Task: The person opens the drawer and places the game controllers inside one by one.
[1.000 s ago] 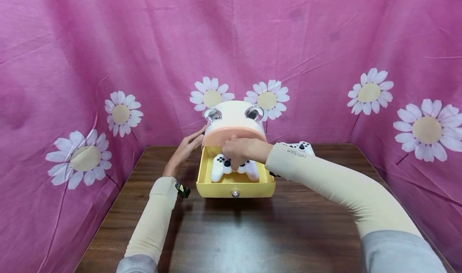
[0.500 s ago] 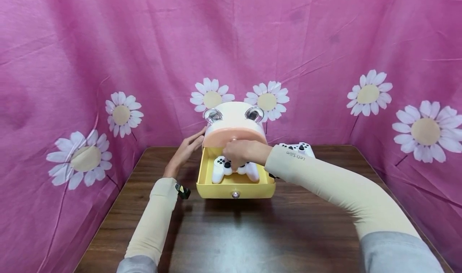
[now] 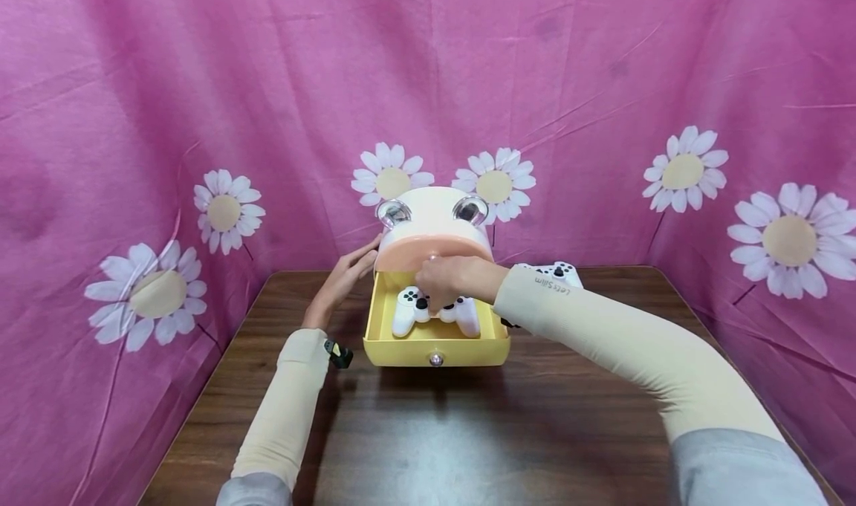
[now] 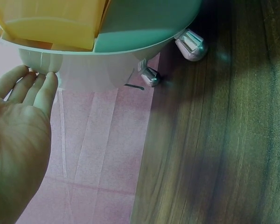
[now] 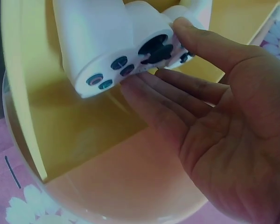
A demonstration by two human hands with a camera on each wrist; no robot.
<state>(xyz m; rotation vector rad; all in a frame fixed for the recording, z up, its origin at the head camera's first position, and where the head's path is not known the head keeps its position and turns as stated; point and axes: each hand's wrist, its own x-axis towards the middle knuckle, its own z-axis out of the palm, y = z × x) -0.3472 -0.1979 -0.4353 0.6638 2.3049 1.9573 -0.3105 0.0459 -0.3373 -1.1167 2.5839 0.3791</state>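
A white game controller (image 3: 404, 319) lies in the pulled-out yellow drawer (image 3: 401, 354) of a small rounded cabinet (image 3: 431, 212). My right hand (image 3: 451, 279) reaches over the drawer from the right and covers the controller's middle. In the right wrist view, thumb and fingers pinch the controller (image 5: 93, 42) at its centre, near the buttons and sticks. Against the cabinet's left side rests my left hand (image 3: 346, 279). The left wrist view shows its fingers (image 4: 45, 93) fairly straight, tips touching the white side wall (image 4: 93, 72).
A second white controller (image 3: 562, 273) lies on the wooden table (image 3: 428, 446), behind my right forearm and right of the cabinet. Below the yellow drawer is a green front (image 4: 144, 25); silver feet (image 4: 191, 44) support the cabinet. Pink flowered cloth (image 3: 428, 67) surrounds the table.
My right hand has shifted very slightly to the right over the controller. The left hand, the drawer and the cabinet look the same.
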